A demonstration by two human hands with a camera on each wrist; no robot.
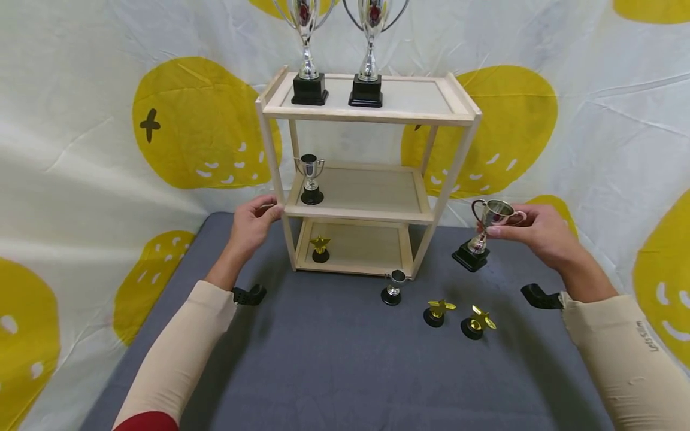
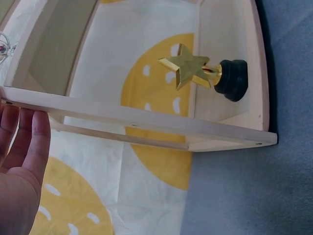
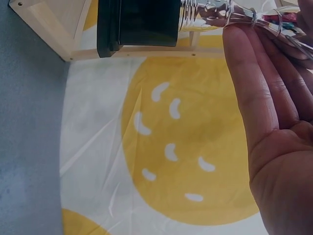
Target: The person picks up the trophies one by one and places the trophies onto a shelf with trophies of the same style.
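My right hand (image 1: 544,230) holds a trophy cup (image 1: 478,242) by its upper part, above the table. The cup tilts, its black square base lower left; in the right wrist view its base (image 3: 146,22) extends beyond the fingertips. At the left front post of a wooden three-tier shelf (image 1: 358,215), my left hand (image 1: 250,224) grips the post near the middle tier. Its fingers (image 2: 36,142) meet the post in the left wrist view; the thumb is mostly hidden there. A small silver trophy cup (image 1: 311,179) stands on the middle tier, a gold star trophy (image 1: 320,248) on the bottom one.
Two large silver trophies (image 1: 309,90) stand on the top tier, cut off by the frame. In front of the shelf, a small silver cup (image 1: 394,287) and two gold star trophies (image 1: 438,312) are on the grey tablecloth (image 1: 334,359). Behind hangs a patterned curtain (image 1: 609,155).
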